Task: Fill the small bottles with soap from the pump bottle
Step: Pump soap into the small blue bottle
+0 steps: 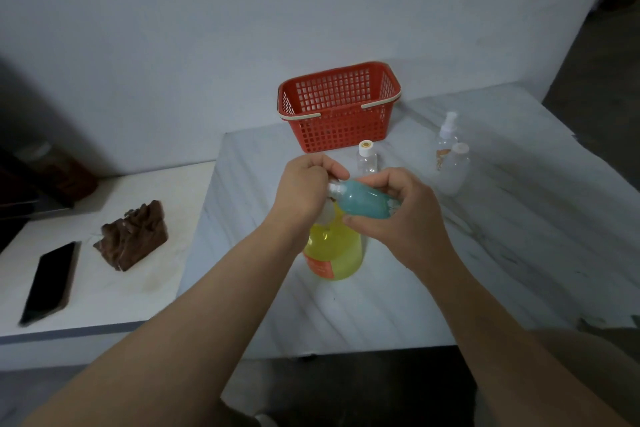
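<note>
The right hand [405, 218] has the small teal plastic bottle [363, 201] wrapped in curled fingers and thumb. The bottle is held in the air nearly on its side, white neck pointing to the person's left. The left hand [304, 187] is bunched right at that neck with its fingertips closed on it; whether a cap sits under them is hidden. Directly below both hands stands the large clear pump bottle of yellow soap with an orange label [336, 253]. It is upright on the white marble-patterned table [485, 270], its white pump head [327, 215] peeking out beneath the left hand. This looks like the cap-twisting step, opening or closing, and it cannot be told which. To do it well, the right hand should hold the body firmly without squeezing, since the plastic probably gives. The left fingertips alone should do the turning. Tipping the bottle upright before any cap comes free would guard against a spill, as it cannot be told whether the teal is tint or contents. To fill it, the open mouth would go just under the pump spout, with slow presses. Further back, a small clear bottle with a white cap [367, 161] waits in front of the red plastic lattice basket [339, 128]. To the right, a clear spray bottle [446, 135] and a frosted white-capped bottle [455, 173] stand just beside each other.
</note>
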The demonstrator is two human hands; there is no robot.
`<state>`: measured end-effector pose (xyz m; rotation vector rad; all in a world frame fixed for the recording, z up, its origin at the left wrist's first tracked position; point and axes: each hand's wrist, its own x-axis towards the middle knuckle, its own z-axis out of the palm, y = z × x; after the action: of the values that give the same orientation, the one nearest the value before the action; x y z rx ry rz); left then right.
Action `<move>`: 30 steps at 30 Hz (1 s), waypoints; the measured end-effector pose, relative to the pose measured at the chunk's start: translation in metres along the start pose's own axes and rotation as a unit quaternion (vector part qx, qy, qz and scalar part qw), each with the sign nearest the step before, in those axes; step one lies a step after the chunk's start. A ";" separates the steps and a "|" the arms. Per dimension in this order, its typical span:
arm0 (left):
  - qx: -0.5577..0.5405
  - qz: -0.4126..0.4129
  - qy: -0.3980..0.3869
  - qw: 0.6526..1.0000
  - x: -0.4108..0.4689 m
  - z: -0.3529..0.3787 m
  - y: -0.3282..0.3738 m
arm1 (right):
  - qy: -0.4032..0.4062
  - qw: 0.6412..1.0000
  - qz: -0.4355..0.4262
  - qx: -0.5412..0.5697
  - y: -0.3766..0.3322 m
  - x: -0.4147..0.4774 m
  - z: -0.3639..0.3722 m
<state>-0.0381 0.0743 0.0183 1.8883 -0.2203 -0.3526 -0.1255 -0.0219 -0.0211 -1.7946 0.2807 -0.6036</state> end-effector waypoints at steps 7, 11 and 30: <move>0.005 0.002 0.002 1.000 0.000 0.000 0.000 | 0.001 1.000 0.002 -0.001 -0.001 -0.001 -0.001; 0.004 0.016 0.005 1.000 -0.001 0.000 -0.004 | -0.001 1.000 0.005 0.002 0.000 -0.001 0.000; -0.001 0.025 0.015 1.000 0.002 0.005 -0.010 | 0.002 1.000 0.010 -0.018 0.004 0.000 0.002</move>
<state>-0.0381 0.0721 0.0074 1.8819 -0.2471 -0.2898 -0.1236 -0.0216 -0.0254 -1.8231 0.3131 -0.5926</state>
